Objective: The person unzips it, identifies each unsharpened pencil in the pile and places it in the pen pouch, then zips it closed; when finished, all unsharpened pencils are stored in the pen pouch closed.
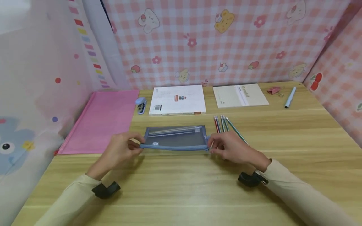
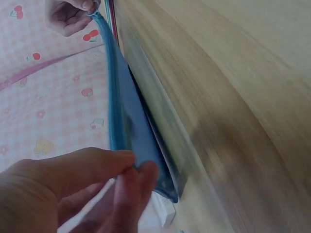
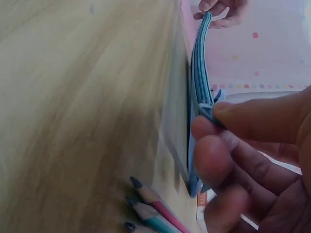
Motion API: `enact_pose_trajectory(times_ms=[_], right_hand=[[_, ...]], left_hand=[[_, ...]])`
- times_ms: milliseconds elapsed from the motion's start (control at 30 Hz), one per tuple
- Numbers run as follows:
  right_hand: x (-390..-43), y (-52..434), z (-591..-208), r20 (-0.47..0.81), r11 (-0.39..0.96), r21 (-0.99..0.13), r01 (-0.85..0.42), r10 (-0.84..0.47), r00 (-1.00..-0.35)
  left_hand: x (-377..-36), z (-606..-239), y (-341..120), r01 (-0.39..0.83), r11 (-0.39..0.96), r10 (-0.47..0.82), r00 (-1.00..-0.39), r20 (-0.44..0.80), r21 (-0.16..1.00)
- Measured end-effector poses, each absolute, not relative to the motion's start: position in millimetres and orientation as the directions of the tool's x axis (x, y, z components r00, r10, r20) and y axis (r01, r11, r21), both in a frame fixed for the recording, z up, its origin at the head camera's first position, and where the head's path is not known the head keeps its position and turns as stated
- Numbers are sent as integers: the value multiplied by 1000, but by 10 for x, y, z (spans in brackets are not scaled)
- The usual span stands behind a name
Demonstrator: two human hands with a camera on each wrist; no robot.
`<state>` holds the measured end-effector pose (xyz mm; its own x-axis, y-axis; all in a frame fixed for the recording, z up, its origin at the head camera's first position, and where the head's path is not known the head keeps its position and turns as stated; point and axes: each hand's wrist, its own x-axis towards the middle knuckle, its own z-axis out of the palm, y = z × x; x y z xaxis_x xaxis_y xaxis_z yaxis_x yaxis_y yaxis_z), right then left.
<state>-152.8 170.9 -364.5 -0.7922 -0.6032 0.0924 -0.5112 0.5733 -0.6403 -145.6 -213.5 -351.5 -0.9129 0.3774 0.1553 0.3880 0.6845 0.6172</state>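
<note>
Blue mesh zipper pouch (image 1: 176,137) lying flat on wooden desk (image 1: 181,185), stretched between two hands. Left hand (image 1: 121,150) pinching the pouch's left end between thumb and fingers; right hand (image 1: 229,147) pinching its right end at the zipper edge. Sharpened pencils (image 1: 224,125) lying just right of the pouch, beside the right hand. Farther back: pink folder (image 1: 101,121), small blue stapler (image 1: 141,105), white booklet (image 1: 177,99), cream notebook (image 1: 239,95), pink binder clip (image 1: 274,90), pale blue pen (image 1: 289,97).
</note>
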Motion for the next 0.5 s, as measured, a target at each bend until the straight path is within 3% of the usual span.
enact_pose_trajectory(times_ms=[267,500], right_hand=[[-1552,1707,-3712,22,652,-574,-496,-593,-805],[-1518,1746,-3706,25,687,-515,-512,-586,-810]], left_hand=[[-1518,-3576,-2045,294,738,381,-924,-16,607],[-1511,-3541,-2030,334,809,362,-932,38,483]])
